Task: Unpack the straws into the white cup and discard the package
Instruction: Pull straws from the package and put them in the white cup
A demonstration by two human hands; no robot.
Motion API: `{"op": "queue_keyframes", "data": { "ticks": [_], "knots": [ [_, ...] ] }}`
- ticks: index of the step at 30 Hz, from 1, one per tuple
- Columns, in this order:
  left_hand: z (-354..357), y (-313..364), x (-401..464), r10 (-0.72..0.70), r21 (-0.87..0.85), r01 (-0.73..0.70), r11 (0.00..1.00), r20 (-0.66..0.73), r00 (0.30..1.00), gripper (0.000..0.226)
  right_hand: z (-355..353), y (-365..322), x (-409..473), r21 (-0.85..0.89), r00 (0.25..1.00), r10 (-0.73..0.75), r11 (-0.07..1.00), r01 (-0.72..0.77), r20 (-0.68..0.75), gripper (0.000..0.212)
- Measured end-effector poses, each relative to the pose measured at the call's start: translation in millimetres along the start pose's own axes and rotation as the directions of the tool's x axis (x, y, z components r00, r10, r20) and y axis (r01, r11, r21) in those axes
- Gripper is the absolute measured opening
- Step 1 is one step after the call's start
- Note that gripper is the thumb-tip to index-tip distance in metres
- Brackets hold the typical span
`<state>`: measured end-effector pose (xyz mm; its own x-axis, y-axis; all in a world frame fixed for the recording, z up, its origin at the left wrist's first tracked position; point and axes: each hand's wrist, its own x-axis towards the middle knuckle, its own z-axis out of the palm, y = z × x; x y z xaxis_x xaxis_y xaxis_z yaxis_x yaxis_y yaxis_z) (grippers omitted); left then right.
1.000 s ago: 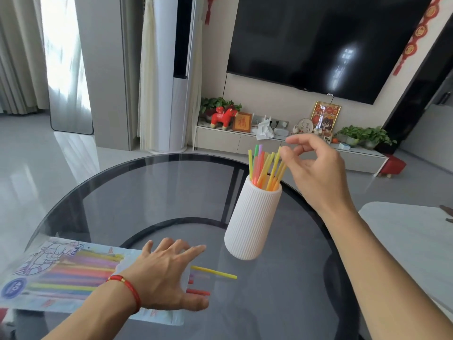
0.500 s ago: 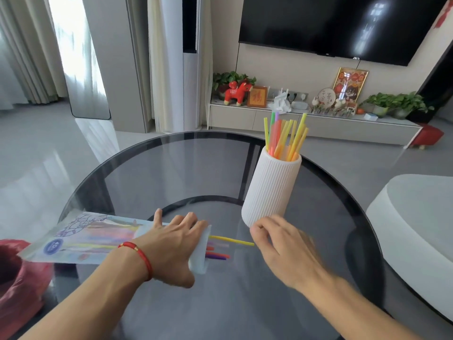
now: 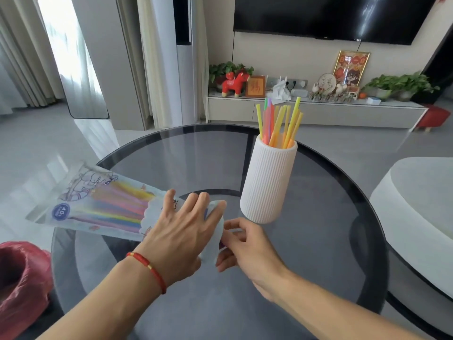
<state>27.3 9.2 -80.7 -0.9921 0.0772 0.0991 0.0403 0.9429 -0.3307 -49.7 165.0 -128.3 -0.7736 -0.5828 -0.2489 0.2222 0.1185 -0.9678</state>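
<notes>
A ribbed white cup [image 3: 269,180] stands on the round glass table [image 3: 186,153] and holds several coloured straws [image 3: 279,123]. The straw package [image 3: 98,204], clear plastic with a printed picture, still holds several straws and is lifted at an angle above the table's left side. My left hand [image 3: 181,231], with a red bracelet on its wrist, grips the package at its open end. My right hand [image 3: 245,246] is at that same opening, fingers pinched at the straw ends, which my hands hide.
A red plastic bag [image 3: 22,278] sits at the lower left beside the table. A white rounded seat [image 3: 416,200] lies to the right. A TV cabinet with ornaments and plants [image 3: 318,104] stands behind.
My right hand came down from above the cup to the package mouth. My left hand lifted the package off the table. The loose straw ends that stuck out are now hidden behind my hands.
</notes>
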Motion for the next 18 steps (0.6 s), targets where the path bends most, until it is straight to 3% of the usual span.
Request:
{"op": "queue_keyframes", "data": {
  "ticks": [6, 10, 14, 16, 18],
  "knots": [
    [7, -17, -1, -0.109, -0.114, 0.123, 0.986, 0.119, 0.987, 0.107, -27, -22, 8, 0.0, 0.994, -0.093, 0.996, 0.093, -0.064, 0.017],
    [14, -27, -4, -0.11, -0.152, 0.14, 0.978, 0.189, 0.976, 0.117, -54, -27, 7, -0.005, 0.99, -0.118, 0.993, 0.117, -0.081, 0.005],
    [17, -28, -7, -0.08, -0.234, 0.136, 0.963, 0.234, 0.969, 0.125, -70, -33, 3, -0.103, 0.965, -0.233, 0.97, 0.221, -0.123, 0.008],
    [14, -22, -4, -0.057, -0.357, 0.127, 0.926, 0.199, 0.978, 0.121, -70, -34, 0, -0.144, 0.959, -0.265, 0.958, 0.249, -0.104, 0.008],
    [11, -13, 3, -0.049, -0.491, 0.079, 0.867, 0.075, 0.996, 0.105, -67, -34, -2, -0.16, 0.953, -0.291, 0.948, 0.275, -0.084, 0.007]
  ]
}}
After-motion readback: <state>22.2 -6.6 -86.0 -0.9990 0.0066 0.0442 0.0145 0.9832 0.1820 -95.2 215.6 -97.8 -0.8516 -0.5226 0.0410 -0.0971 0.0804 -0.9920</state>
